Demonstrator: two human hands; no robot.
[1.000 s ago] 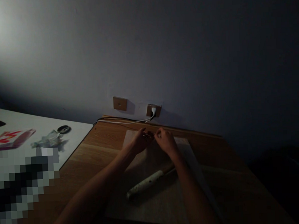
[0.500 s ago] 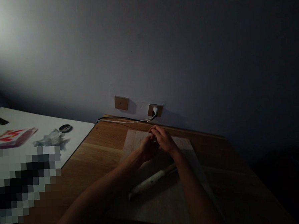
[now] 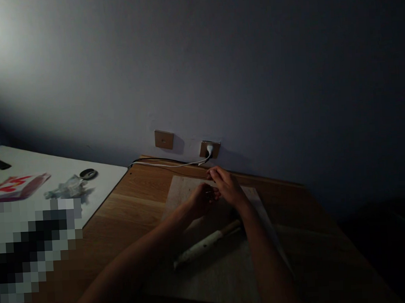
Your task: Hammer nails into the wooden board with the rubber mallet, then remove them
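Left hand [image 3: 201,200] and right hand [image 3: 227,185] curl together, but it is too dark to tell if they grip anything. A white stick [image 3: 204,245] lies just below them.

Tiny thin item [image 3: 209,192], mostly hidden from view

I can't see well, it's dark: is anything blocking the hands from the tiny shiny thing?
No, nothing visible. The left hand and right hand close around the tiny shiny thing. The long white speckled roll lies apart, nearer the person, on the pale flat board.
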